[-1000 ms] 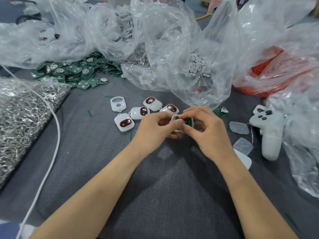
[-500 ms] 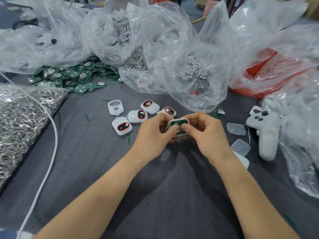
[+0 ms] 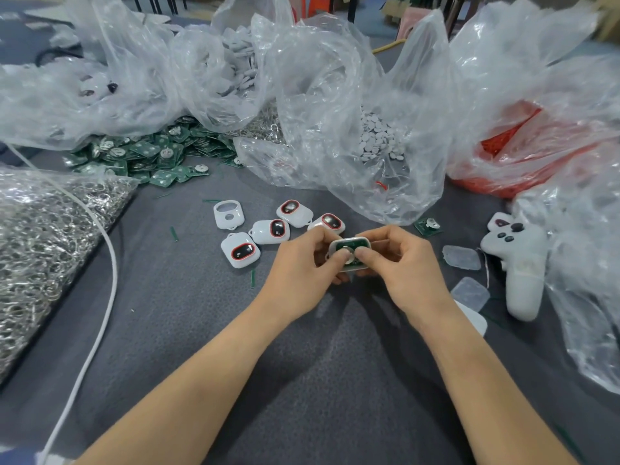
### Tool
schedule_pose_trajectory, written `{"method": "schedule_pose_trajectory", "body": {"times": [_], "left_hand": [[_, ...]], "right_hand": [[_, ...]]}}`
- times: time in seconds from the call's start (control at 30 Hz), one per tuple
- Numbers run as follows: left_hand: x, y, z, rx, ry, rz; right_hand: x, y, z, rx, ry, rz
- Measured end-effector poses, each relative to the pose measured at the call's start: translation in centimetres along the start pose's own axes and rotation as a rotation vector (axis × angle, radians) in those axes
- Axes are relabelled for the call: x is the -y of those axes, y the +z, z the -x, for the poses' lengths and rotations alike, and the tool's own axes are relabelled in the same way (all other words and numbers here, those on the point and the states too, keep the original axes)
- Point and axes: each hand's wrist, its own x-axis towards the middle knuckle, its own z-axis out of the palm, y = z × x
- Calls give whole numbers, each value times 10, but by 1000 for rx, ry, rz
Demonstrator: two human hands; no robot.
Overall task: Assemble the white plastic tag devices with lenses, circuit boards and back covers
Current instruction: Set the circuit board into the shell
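My left hand (image 3: pixel 298 273) and my right hand (image 3: pixel 402 270) hold one white tag shell (image 3: pixel 349 253) between them above the grey cloth. A green circuit board with a round silver disc sits inside the shell, and both thumbs press down on it. Several white tags with red-rimmed lenses (image 3: pixel 240 251) lie just left of my hands, beside an empty white shell (image 3: pixel 228 214). A loose circuit board (image 3: pixel 427 225) lies to the right. Clear back covers (image 3: pixel 461 257) rest near my right wrist.
A pile of green circuit boards (image 3: pixel 147 156) sits at the back left. Clear plastic bags (image 3: pixel 335 112) of white parts fill the back, with a red-filled bag (image 3: pixel 523 156) at right. A bag of metal rings (image 3: pixel 43 239), a white cable (image 3: pixel 100 317) and a white controller (image 3: pixel 520 263) flank the cloth.
The circuit board has gone from my right fingertips into the shell, and both thumbs have moved onto it. The camera has tilted, shifting the scene slightly.
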Motion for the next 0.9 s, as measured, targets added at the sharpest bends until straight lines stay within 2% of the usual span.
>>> {"method": "schedule_pose_trajectory", "body": {"times": [0.1,0.23,0.33,0.43,0.63,0.9], "left_hand": [[-1,-5,3,-27,61,-153],[-5,-40,-3,-216,202,-340],[-5,-89,-38,-310,169,-483],[-5,-135,-95,-353,107,-646],[-8,-159,-206,-247,41,-924],[5,-161,-273,-85,-215,-1177]], "right_hand": [[-3,-2,-2,8,42,1],[-8,-7,-6,-23,53,178],[-10,-3,-6,-56,-18,367],[-11,4,-4,-103,-96,442],[-19,14,-5,-194,-226,512],[-23,14,-10,-195,-267,525]]}}
